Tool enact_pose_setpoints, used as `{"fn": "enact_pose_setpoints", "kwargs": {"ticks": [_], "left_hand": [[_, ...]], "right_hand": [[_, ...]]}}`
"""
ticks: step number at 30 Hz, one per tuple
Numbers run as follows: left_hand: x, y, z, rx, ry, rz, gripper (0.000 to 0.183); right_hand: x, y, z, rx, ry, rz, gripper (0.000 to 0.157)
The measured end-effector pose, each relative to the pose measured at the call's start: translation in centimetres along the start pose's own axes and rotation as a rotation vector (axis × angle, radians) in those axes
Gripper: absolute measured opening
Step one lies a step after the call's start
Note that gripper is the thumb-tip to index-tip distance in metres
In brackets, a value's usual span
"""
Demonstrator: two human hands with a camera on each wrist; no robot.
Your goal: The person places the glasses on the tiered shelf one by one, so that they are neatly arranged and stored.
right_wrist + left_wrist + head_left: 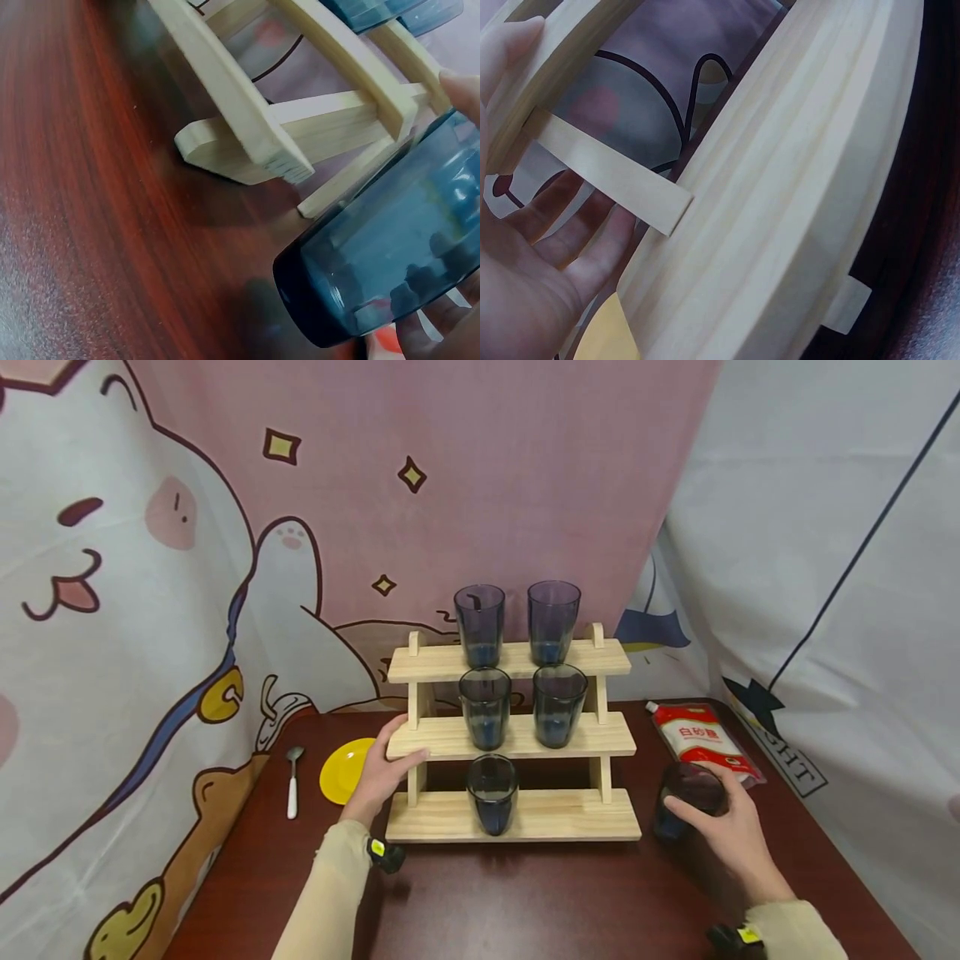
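A three-tier wooden rack (570, 814) stands on the table. My left hand (382, 777) grips the left end of its middle shelf, thumb on the board's front and fingers behind, near an upright (615, 172). My right hand (731, 835) holds a dark bluish drinking glass (375, 255) to the right of the rack, thumb on one side and fingers on the other. The glass is tilted in the right wrist view; whether its base touches the table I cannot tell. Two glasses stand on the top shelf (427, 664), two on the middle, and one glass (492, 797) on the bottom.
A red and white bag (693, 731) lies behind the held glass. At left are a yellow plate (341, 772), partly behind the left hand, and a spoon (292, 785) with a white handle. Printed cloth (525, 468) hangs behind the table.
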State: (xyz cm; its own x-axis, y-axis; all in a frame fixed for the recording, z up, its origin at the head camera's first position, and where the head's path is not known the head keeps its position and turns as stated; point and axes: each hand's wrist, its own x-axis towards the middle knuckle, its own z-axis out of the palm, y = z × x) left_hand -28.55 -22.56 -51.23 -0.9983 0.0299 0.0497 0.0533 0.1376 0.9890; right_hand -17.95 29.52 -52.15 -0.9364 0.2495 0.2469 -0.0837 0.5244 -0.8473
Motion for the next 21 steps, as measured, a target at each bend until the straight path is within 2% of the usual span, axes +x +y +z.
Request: {"fn": "enact_pose_setpoints", "kwargs": {"ticks": [7,16,21], "left_hand": [[0.0,-0.1,0.0,-0.004,0.002,-0.003,0.073],[0.0,-0.2,-0.1,-0.012,-0.004,-0.010,0.073],[0.0,-0.1,0.0,-0.013,-0.004,-0.007,0.074]], "right_hand": [[-0.3,-1.6,-0.5,0.073,0.001,-0.034,0.074],[-0.6,-4.2,-0.4,0.179,-0.010,-0.155,0.069],[-0.8,-5.4,0.1,0.187,-0.045,-0.201,0.066]]}}
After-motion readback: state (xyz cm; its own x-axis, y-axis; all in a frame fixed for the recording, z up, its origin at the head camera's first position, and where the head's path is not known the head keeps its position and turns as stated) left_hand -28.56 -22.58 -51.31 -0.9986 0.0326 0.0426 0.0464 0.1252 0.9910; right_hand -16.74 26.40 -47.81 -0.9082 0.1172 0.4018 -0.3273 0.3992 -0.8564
